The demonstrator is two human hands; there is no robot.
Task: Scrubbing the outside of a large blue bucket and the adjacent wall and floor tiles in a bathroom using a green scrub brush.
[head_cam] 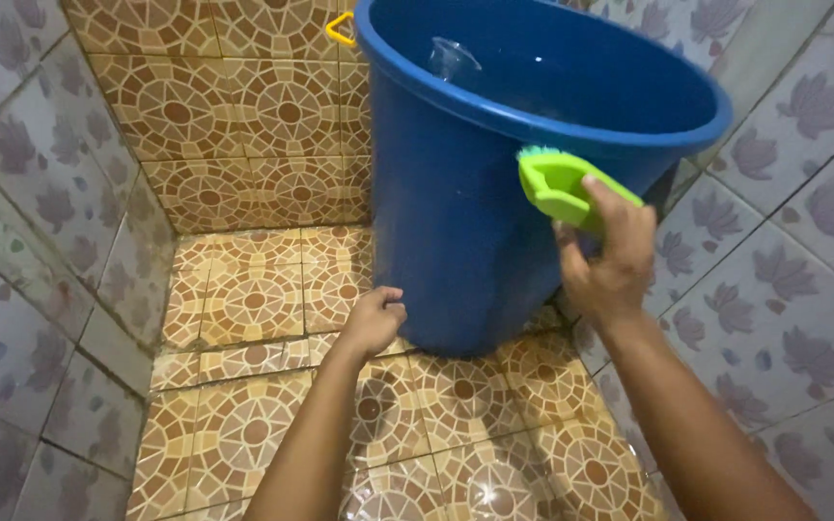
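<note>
Tiles cover the walls here, grey ones with purple leaves on the left wall [21, 241] and the same kind far right. The floor [243, 309] has brown and orange tiles with round patterns, and it looks wet near the bottom.

Going right, the left hand [374, 318] is low down. Its fingers are curled shut, and the knuckles touch the bottom of the bucket [456, 222]. It holds nothing that I can see. It seems to press on the bucket to keep it in place.

The bucket is big and blue. It stands on the floor, in the far corner, and it leans a bit toward the near side, so we can look inside. Its open top points up and toward us. Its long way runs from bottom to top. There is water in it, and a clear scoop [453, 60] shows near the far rim. A small yellow thing [340, 29] peeks out behind the left edge.

Further right, the right hand [610, 260] is closed around a green brush [562, 185]. The brush sits just under the blue rim, bristles against the outside wall. Its long way slants from upper left down to lower right, into the hand.

To scrub well, I think the brush should stay flat on the wall and the low hand should hold the bucket firm, so no water tips out.
</note>
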